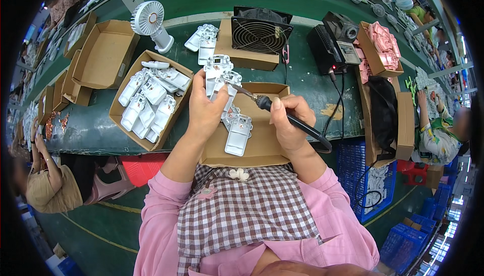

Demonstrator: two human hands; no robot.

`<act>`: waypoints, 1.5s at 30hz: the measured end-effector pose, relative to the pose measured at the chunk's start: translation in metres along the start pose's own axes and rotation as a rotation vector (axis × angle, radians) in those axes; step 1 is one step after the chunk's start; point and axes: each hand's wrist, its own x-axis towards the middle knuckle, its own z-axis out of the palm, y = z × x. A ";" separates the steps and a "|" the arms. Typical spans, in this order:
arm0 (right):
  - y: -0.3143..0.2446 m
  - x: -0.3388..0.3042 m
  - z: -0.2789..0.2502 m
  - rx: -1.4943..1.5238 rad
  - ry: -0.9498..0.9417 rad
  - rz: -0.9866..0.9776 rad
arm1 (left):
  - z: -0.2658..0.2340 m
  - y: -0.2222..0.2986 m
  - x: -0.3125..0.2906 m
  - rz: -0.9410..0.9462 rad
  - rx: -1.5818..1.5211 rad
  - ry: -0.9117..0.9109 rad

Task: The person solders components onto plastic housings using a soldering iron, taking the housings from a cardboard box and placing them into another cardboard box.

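Observation:
My left hand (pixel 205 109) is closed on a white plastic housing (pixel 220 65) with small copper-coloured contacts, held up over an open cardboard tray. In my right hand (pixel 292 122) is a soldering iron (pixel 263 102) with a black handle, gripped like a pen. Its metal tip points left and reaches the housing; whether it touches is too small to tell. Below, more white housings (pixel 239 135) lie in the cardboard tray (pixel 272 147). To the left stands a cardboard box (pixel 117 120) filled with similar white housings (pixel 151 92).
A small white fan (pixel 149 20) stands at the back left. Behind the tray sits a black square fan (pixel 262 31); right of it is a black soldering station (pixel 330 49) with cables. Pink parts (pixel 383 44) fill a box. Co-workers sit at both sides. A blue crate (pixel 353 170) stands lower right.

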 end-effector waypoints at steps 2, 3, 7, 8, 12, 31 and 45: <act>0.001 0.000 0.000 -0.001 -0.007 -0.008 | 0.001 0.003 -0.001 -0.023 -0.013 -0.007; 0.000 0.001 0.000 -0.001 -0.007 -0.007 | 0.001 0.004 -0.001 -0.045 -0.026 -0.012; -0.001 0.001 0.001 0.007 -0.017 0.001 | 0.001 0.001 -0.001 -0.039 0.002 -0.011; -0.001 0.002 0.001 0.015 -0.014 0.004 | 0.000 -0.001 -0.001 0.005 0.044 -0.015; 0.000 0.002 0.001 0.024 -0.019 -0.011 | 0.000 -0.004 0.000 0.058 0.090 -0.022; 0.000 -0.004 -0.003 0.199 0.113 -0.087 | -0.002 0.021 -0.004 -0.412 -0.665 -0.266; -0.003 0.001 0.001 -0.007 0.020 -0.034 | 0.004 0.010 -0.007 -0.134 0.033 -0.165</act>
